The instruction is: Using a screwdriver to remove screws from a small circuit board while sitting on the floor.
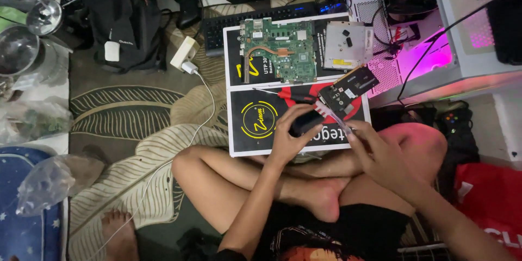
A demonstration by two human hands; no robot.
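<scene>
Seen from the head, looking down at crossed bare legs on a leaf-patterned rug (125,125). Left hand (291,133) curled around a small black part (305,122), fingers closed on it, just above the knees. Right hand (375,149) close beside, fingers pressed together and pinching a thin clear strip (331,117) that runs up toward the black part. Hard to tell whether strip and part touch. Both held over a flat black box (255,119) with a yellow ring on it, lying on the floor in front of the legs. Just past the hands, on the box, a red-handled screwdriver (296,95) and a dark card (348,89), tilted, its lower end near the strip. Farther up, a green board (280,49) with a copper pipe across it, lying flat on a second black box. Right of that, a silver drive (348,46). Above them, a black keyboard (255,19). To the right, an open white computer case (429,49) glowing pink inside. To the left, a white plug (185,54) with a white cable (204,109) curling down the rug, and a black backpack (122,16). A game pad (457,117) by the right knee.
</scene>
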